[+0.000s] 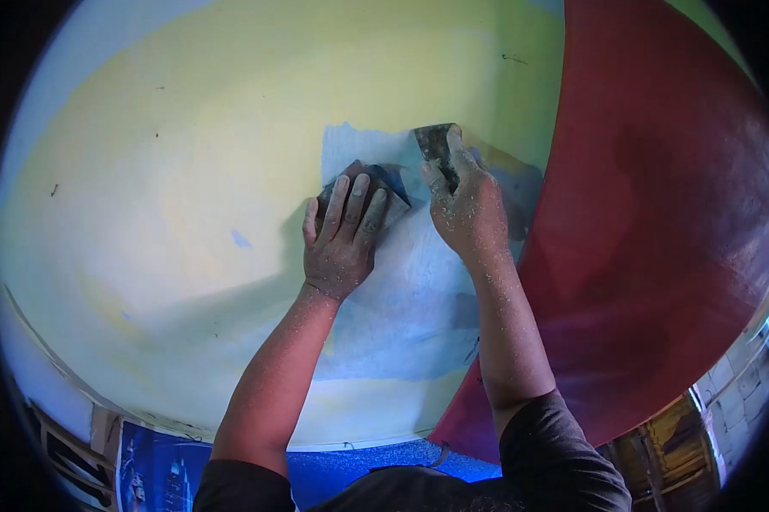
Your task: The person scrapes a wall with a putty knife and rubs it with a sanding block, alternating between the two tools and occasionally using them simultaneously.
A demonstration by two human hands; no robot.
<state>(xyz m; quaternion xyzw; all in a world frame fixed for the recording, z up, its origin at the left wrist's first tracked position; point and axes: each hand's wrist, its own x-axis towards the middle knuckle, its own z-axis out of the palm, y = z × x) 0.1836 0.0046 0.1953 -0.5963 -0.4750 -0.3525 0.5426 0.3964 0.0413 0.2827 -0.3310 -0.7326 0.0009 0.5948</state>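
My left hand (342,226) lies with outstretched fingers over a dark, angular sheet (393,181), pressed against the painted wall; it looks like a scrap of sandpaper, though most of it is under the fingers. To the right, my right hand (476,213) grips a scraper (434,143) with a wide, dark, worn blade pointing up the wall. Around both hands is a pale bluish-white patch (414,282) where the yellow paint (256,111) stops at a ragged edge. Whitish flakes and dust cover both hands and forearms.
A dark red painted area (632,213) borders the yellow on the right. Small nails or hooks (514,59) stick out of the wall. Below are a blue sheet (316,474) with a printed picture, a dark slatted rack (69,456) at lower left and wooden pieces (679,452) at lower right.
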